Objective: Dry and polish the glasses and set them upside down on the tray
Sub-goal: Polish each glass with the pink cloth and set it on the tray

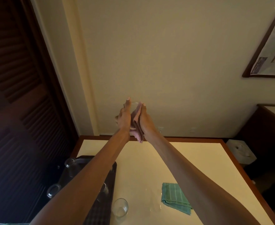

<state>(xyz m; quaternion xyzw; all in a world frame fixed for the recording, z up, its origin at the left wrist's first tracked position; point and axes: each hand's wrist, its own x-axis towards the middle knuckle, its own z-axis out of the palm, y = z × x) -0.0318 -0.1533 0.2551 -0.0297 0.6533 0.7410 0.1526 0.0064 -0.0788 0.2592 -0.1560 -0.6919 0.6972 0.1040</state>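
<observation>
Both arms are stretched out and raised above the far table edge. My left hand [124, 116] grips a clear glass [134, 105], held up against the wall. My right hand [145, 120] presses a pink cloth [137, 125] against the glass's side; the cloth's end hangs below my hands. A dark tray [113, 169] lies at the table's left, partly under my left forearm, with upside-down glasses [69, 163] [52, 190] [103, 189] on it. One upright glass [120, 208] stands on the table beside the tray.
A folded green cloth [174, 198] lies on the cream table [198, 159] at the near right, with wet marks beside it. Dark louvred doors fill the left. A white box [240, 151] sits past the table's right edge, by dark furniture.
</observation>
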